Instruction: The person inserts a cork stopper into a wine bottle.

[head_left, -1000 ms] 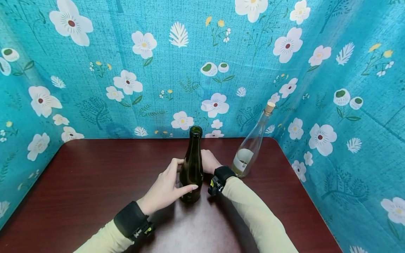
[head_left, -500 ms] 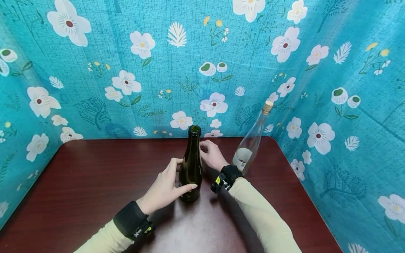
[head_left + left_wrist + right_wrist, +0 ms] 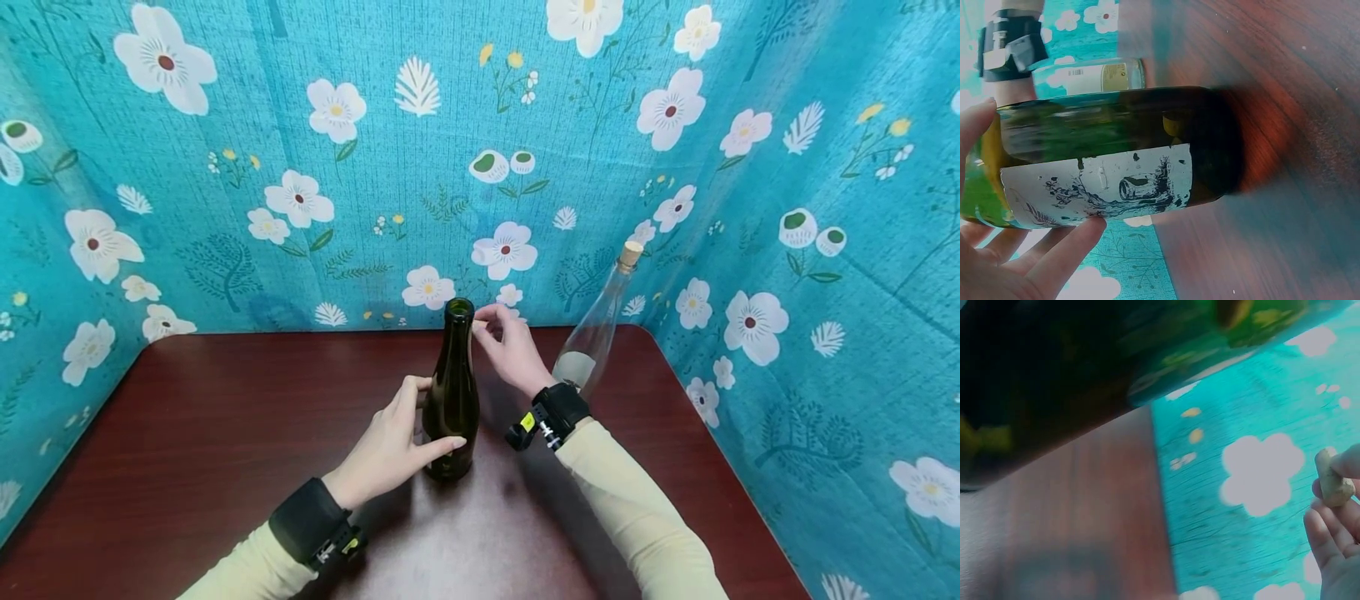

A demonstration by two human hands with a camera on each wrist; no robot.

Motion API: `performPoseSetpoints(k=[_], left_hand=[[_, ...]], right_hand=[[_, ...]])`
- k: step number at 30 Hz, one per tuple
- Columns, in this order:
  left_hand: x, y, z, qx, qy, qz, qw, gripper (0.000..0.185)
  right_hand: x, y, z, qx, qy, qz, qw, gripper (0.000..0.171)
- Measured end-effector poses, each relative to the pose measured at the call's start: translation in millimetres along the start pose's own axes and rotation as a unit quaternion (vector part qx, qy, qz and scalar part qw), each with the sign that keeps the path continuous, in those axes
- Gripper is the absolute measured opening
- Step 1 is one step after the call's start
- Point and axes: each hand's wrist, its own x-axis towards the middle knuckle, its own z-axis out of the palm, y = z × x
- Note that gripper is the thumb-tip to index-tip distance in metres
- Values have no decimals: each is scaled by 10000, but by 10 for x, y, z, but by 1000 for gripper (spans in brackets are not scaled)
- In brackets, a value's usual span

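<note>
A dark green bottle [image 3: 452, 392] with an open mouth stands upright mid-table. My left hand [image 3: 390, 446] grips its lower body, thumb across the front and fingers behind; the left wrist view shows the bottle [image 3: 1116, 156] with its white printed label against my fingers [image 3: 1054, 256]. My right hand [image 3: 510, 346] hovers beside the bottle's mouth. In the right wrist view that hand's fingers [image 3: 1329, 544] pinch a small pale cork [image 3: 1332, 480], with the bottle's glass [image 3: 1054, 369] filling the top left.
A clear, corked bottle [image 3: 596, 333] with a pale label stands at the back right, just behind my right wrist. The dark wooden table [image 3: 225, 400] is enclosed on three sides by a teal flowered cloth [image 3: 300, 167].
My right hand has lifted from behind the green bottle's lower body up to the level of its mouth. The left hand and both bottles have stayed put.
</note>
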Motion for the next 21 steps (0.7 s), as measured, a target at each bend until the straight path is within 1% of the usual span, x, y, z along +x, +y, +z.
performPoseSetpoints(k=[3,9,12,14,17,19,21], left_hand=[[-8,0,3,-19,-18,-62,10000,79],[-5,-7,-4,26,1,-70,10000,78],[-9,-11,-3,59,19,-52,10000,79],[-10,-12,-3,69,30,-38,10000,80],[-6,-13,-3,59,13,-32,10000,79],[-4,-12,-5,34,1,-32,10000,79],[-4,-9,-9,27,-6,-6,10000,79]], right_hand=[[33,-173,-105,66,136,-211,9997,21],[110,-501,-297,141,332,-857,9957,31],[124,-675,-380,404,392,-999,9934,43],[123,-792,-443,612,445,-1109,9909,45],[106,-967,-541,884,515,-1295,9863,36],[96,-1072,-602,952,553,-1487,9827,30],[85,-1165,-657,964,583,-1690,9791,26]])
